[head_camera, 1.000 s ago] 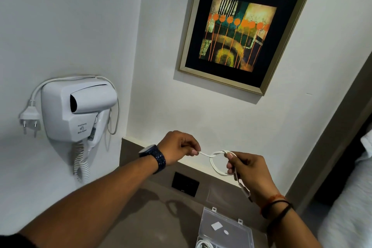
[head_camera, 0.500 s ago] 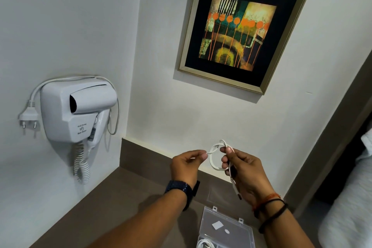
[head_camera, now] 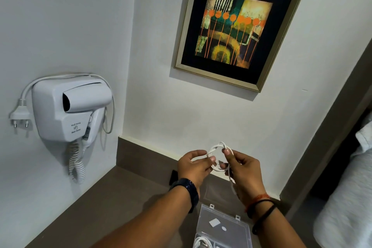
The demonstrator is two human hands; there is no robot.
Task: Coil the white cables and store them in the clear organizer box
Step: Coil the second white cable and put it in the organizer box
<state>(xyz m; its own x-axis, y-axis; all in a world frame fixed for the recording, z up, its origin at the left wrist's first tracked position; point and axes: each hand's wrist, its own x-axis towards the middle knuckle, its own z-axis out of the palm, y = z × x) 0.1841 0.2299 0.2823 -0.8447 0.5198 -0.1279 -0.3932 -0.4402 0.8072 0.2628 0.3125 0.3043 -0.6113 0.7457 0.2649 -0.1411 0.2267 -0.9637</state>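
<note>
Hands pinch one coiled white cable (head_camera: 218, 157): left hand (head_camera: 194, 167) and right hand (head_camera: 243, 171) both closed on its loop.

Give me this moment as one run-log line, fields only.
stage: coiling | left hand: pinching white cable loop | right hand: holding loop, tail hanging | clear organizer box: open on counter, one coiled cable inside

We see a white wall-hung hair dryer (head_camera: 68, 110) with its loose plug (head_camera: 19, 111) just left of it, a framed abstract painting (head_camera: 237, 30) up to its right, and a brown table (head_camera: 104, 203) below it.
</note>
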